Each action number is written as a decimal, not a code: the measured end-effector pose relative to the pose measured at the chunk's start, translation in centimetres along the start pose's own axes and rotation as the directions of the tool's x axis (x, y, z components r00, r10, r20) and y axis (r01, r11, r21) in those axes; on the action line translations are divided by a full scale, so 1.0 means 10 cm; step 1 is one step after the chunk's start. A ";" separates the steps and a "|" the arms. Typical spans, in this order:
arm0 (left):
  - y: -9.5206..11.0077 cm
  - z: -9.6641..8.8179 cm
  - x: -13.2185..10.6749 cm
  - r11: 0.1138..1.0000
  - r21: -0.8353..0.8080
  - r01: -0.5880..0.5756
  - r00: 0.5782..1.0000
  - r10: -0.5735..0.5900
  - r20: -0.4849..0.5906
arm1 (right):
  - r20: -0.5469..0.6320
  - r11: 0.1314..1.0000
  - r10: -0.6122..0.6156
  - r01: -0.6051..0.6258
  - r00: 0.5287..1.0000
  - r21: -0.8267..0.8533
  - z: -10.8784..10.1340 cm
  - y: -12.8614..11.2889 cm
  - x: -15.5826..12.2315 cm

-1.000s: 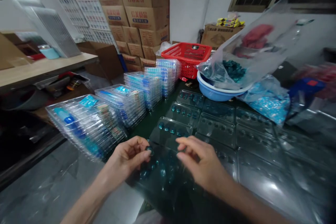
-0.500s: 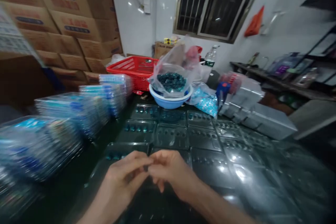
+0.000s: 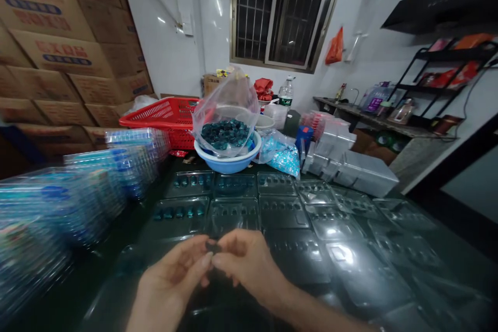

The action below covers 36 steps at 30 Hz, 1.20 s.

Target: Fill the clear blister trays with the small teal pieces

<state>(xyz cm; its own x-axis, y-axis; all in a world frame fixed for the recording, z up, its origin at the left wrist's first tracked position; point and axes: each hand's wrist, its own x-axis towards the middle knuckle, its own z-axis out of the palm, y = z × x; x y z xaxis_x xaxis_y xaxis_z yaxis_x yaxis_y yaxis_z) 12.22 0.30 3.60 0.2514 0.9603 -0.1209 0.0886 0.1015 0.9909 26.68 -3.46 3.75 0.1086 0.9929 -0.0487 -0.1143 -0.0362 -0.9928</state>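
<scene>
My left hand (image 3: 177,275) and my right hand (image 3: 251,264) meet above the dark table, fingertips pinched together. Between them is a small dark piece (image 3: 212,247), too blurred to name surely. Beneath and beyond lie clear plastic trays in rows; teal pieces sit in the cells of a left tray (image 3: 181,210) and of the one behind it (image 3: 192,181). Farther back, a blue basin (image 3: 227,165) bears an open clear bag filled with dark teal translucent pieces (image 3: 225,135).
Stacks of clear packages with blue print (image 3: 128,166) line the left side. Behind them stands a red basket (image 3: 163,114). Right of the basin are a bag of light-blue bits (image 3: 282,155) and clear plastic boxes (image 3: 363,171). Cartons (image 3: 54,52) are piled at the far left.
The view has turned right, so the background has shifted left. Both hands stay together at the fingertips, and the dark piece between them shows more plainly.
</scene>
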 end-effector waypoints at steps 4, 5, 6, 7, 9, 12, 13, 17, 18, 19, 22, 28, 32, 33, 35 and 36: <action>-0.03 0.00 0.02 0.994 -0.090 0.058 0.998 -0.060 -0.020 | -0.034 0.994 -0.108 0.107 0.994 -0.029 0.06 0.00 0.04; -0.02 0.00 0.03 0.991 -0.107 0.075 0.997 -0.078 -0.025 | -0.049 0.988 -0.148 0.145 0.988 -0.048 0.08 0.01 0.05; 0.00 -0.01 0.03 0.989 -0.121 0.091 0.995 -0.095 -0.029 | -0.066 0.982 -0.183 0.178 0.981 -0.070 0.09 0.01 0.06; 0.02 -0.02 0.04 0.986 -0.132 0.105 0.993 -0.110 -0.036 | -0.082 0.975 -0.209 0.202 0.974 -0.093 0.11 0.02 0.06; 0.06 -0.04 0.06 0.977 -0.157 0.145 0.988 -0.150 -0.022 | -0.092 0.971 -0.224 0.214 0.970 -0.105 0.12 0.02 0.07; 0.11 -0.07 0.06 0.919 -0.257 0.299 0.950 -0.260 0.174 | -0.047 0.992 -0.124 0.124 0.991 -0.006 0.09 0.01 0.09; 0.12 -0.07 0.06 0.890 -0.291 0.351 0.927 -0.286 0.243 | -0.019 0.997 -0.069 0.069 0.997 0.038 0.08 0.02 0.09; 0.14 -0.01 0.08 0.846 -0.400 0.352 0.933 -0.283 0.223 | 0.117 0.986 0.071 -0.088 0.991 0.143 0.02 0.06 0.12; 0.15 0.03 0.09 0.850 -0.413 0.326 0.944 -0.269 0.190 | 0.133 0.985 0.074 -0.093 0.988 0.145 0.01 0.07 0.13; 0.16 0.06 0.11 0.857 -0.420 0.300 0.953 -0.251 0.169 | 0.126 0.988 0.064 -0.081 0.990 0.131 0.00 0.07 0.14; 0.17 0.16 0.18 0.884 -0.397 0.248 0.965 -0.190 0.179 | -0.017 0.997 -0.080 0.080 0.997 -0.018 -0.01 0.05 0.14; 0.09 0.26 0.33 0.916 -0.312 0.252 0.949 -0.170 0.266 | -0.009 0.944 -0.222 0.213 0.975 -0.252 -0.13 -0.01 0.18; 0.05 0.33 0.41 0.854 -0.369 0.365 0.913 -0.251 0.323 | -0.048 0.913 -0.274 0.244 0.960 -0.328 -0.23 -0.03 0.24; 0.05 0.36 0.43 0.834 -0.389 0.391 0.904 -0.268 0.334 | -0.045 0.904 -0.287 0.255 0.957 -0.344 -0.25 -0.04 0.25; 0.08 0.41 0.46 0.810 -0.409 0.419 0.893 -0.287 0.347 | -0.016 0.897 -0.287 0.263 0.958 -0.355 -0.29 -0.05 0.26; 0.09 0.43 0.47 0.808 -0.411 0.423 0.891 -0.287 0.353 | -0.003 0.893 -0.286 0.265 0.958 -0.363 -0.33 -0.06 0.28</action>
<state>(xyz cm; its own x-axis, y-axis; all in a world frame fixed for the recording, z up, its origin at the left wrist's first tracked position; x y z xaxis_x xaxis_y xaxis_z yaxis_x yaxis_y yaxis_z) 17.61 3.80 3.70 0.5385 0.7346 -0.4128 -0.2183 0.5948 0.7736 30.28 -1.08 3.84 0.1396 0.9614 0.2370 0.2852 0.1901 -0.9394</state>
